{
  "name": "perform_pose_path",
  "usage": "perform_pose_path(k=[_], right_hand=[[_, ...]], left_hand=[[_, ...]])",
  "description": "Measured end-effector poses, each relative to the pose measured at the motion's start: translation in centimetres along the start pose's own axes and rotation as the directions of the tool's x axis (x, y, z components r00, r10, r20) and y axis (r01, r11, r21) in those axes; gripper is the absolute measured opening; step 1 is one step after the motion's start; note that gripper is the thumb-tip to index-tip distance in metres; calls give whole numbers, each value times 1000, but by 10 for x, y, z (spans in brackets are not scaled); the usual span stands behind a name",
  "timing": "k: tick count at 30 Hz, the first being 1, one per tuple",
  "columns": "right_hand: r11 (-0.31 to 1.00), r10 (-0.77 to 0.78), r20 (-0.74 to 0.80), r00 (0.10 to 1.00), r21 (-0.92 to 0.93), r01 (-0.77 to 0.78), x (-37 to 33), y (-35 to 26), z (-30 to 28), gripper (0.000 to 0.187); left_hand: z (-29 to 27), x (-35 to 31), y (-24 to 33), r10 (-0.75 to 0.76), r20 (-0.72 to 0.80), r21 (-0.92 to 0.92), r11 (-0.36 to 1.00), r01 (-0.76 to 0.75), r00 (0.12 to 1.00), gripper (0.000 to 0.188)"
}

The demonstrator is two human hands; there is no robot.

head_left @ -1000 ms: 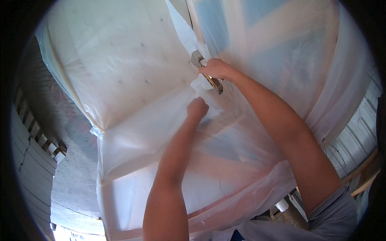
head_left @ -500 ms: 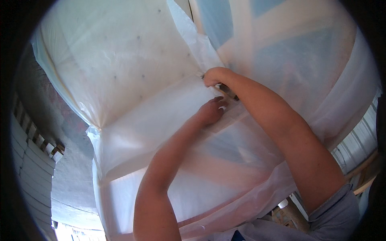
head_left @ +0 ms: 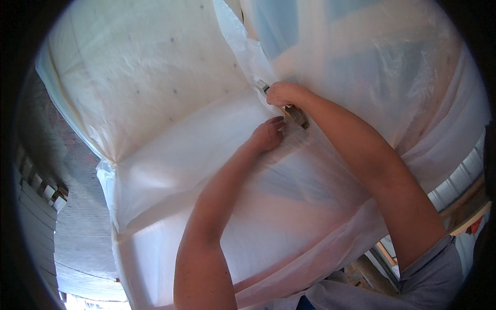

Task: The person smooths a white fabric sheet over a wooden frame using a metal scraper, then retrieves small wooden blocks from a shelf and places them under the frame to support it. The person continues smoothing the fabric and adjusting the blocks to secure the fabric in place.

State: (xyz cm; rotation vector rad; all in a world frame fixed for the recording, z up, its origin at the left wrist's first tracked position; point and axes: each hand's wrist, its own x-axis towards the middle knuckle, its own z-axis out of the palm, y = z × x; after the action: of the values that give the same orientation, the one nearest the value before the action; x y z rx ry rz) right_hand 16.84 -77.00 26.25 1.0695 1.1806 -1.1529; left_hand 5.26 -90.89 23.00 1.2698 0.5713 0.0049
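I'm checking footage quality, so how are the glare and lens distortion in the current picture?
Head view: the bright patch at lower left is blown out; whitish sheen streaks the plastic sheeting; fisheye black fills the corners, and edges bow near the rim.

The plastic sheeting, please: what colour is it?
The sheeting is translucent, milky white, clearest in the head view.

Tilted metallic tool (head_left: 296, 115); creased translucent sheeting (head_left: 170, 150)

Sheeting (head_left: 170, 139): plastic, glossy, wrinkled. Hand tool (head_left: 297, 117): shiny metal ends. Sleeve (head_left: 433, 271), near right: matt cloth. Plank (head_left: 471, 219), right: wood.
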Motion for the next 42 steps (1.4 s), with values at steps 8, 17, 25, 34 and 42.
perform_pose_path(k=[8, 17, 25, 34, 42], right_hand=[[934, 212, 241, 947, 235, -269, -19, -7, -3, 36], [925, 321, 226, 920, 135, -356, -47, -2, -3, 32], [821, 346, 412, 843, 301, -485, -38, 4, 15, 37], [984, 163, 15, 987, 70, -163, -19, 16, 63, 32], [964, 183, 8, 983, 197, -181, -2, 27, 66, 34]], left_hand=[[-15, 2, 38, -165, 178, 202, 971, 128, 970, 42], [-19, -28, 40, -72, 80, 83, 994, 65, 994, 42], [-13, -21, 36, -61, 95, 145, 988, 47, 994, 42], [-16, -27, 39, -43, 17, 140, 989, 40, 999, 38], [-77, -75, 45, -255, -37, 195, 946, 257, 966, 40]])
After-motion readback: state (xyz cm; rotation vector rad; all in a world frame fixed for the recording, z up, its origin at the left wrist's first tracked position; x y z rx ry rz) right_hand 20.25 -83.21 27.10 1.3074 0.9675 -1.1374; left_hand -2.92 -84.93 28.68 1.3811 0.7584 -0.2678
